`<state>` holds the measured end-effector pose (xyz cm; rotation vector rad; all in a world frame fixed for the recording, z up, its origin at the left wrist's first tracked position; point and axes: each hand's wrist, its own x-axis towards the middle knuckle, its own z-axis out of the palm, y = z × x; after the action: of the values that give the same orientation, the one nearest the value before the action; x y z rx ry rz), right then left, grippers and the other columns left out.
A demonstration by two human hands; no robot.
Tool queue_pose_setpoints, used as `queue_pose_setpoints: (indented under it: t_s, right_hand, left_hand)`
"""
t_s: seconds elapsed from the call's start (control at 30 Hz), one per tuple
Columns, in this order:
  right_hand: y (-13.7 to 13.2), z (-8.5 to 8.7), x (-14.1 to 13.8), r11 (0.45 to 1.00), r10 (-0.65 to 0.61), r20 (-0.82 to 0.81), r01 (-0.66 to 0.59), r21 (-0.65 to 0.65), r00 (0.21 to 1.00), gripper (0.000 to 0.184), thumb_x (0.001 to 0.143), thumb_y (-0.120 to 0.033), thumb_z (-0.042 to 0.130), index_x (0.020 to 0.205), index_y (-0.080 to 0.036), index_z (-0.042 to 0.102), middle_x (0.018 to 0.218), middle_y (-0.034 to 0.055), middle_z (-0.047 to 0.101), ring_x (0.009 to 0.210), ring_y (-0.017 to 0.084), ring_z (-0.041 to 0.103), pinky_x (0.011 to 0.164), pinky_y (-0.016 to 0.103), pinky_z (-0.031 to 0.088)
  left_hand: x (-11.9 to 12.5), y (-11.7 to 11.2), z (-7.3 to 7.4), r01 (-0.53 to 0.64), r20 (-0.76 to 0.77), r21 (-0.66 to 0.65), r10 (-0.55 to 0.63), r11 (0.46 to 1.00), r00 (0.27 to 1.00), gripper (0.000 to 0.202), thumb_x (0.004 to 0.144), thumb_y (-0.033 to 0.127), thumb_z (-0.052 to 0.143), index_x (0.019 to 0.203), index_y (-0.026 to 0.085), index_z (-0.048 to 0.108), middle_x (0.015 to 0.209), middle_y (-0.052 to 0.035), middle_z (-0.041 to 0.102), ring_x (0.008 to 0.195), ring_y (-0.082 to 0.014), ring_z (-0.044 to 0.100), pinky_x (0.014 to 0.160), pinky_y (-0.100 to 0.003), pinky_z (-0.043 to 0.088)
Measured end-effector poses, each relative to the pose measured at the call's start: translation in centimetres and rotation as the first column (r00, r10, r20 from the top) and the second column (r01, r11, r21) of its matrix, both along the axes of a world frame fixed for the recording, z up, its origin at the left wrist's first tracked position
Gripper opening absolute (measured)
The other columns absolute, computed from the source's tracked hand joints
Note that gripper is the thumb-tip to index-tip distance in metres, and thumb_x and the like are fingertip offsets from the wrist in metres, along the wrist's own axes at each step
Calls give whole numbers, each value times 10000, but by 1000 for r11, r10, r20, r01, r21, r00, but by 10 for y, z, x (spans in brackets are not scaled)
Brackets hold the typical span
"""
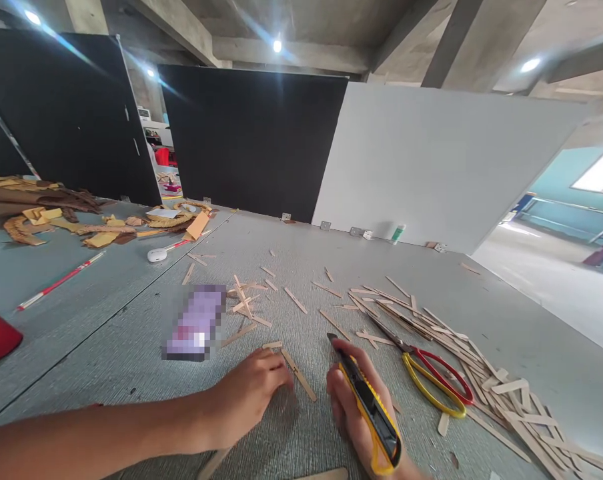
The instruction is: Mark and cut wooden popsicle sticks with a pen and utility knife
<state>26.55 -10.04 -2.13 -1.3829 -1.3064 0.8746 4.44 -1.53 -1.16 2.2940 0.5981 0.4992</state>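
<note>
My right hand [354,400] grips a yellow and black utility knife [369,403], blade end pointing away towards the table's middle. My left hand [249,393] rests on the grey table with its fingers curled, the fingertips pressing on a thin wooden craft stick [299,377] that lies between the two hands. Another short stick piece [272,345] lies just beyond my left fingers.
Scissors [431,377] with red and yellow handles lie right of the knife amid a heap of wooden sticks [481,380]. A blurred phone-like object [196,321] lies ahead left. Cardboard scraps [56,213], a red-white rod [56,281] and a glue bottle [397,233] sit farther off.
</note>
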Motion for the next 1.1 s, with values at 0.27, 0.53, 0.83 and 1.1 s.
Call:
queue_pose_setpoints:
  t_s: [0.27,0.53,0.83,1.1]
  right_hand:
    - [1,5,-4,998,58,142,-62,21,988,414,1036,-549,544,1353,-316,414,848,-31,644,562,114,499,531,237,453]
    - [6,8,-5,1000,26,169,-29,11,985,394,1039,-541,534,1339,-311,422,809,-38,628,534,116,489,512,239,442]
    - [5,6,-2,999,27,209,-35,34,978,389,1036,-512,546,1331,-286,430,841,-18,647,532,113,506,510,241,457]
    - [4,13,-5,999,35,136,-30,-40,990,420,1042,-527,535,1359,-272,428,852,-16,602,536,122,513,487,256,423]
  left_hand:
    - [-45,25,39,194,-288,-78,-209,978,935,267,769,187,792,1014,236,699,1009,-22,652,951,-226,648,749,-299,477]
    - [-28,9,26,44,-250,-69,-60,997,966,165,998,175,527,1020,195,690,1017,-51,675,941,-186,633,824,-307,457]
    - [-30,-2,13,-32,-163,-34,26,999,986,244,935,129,488,923,165,728,892,-68,695,817,-181,628,745,-316,439]
    - [-26,11,6,-92,-84,-30,89,995,992,273,989,218,489,1055,187,752,931,-69,730,831,-192,646,771,-342,480]
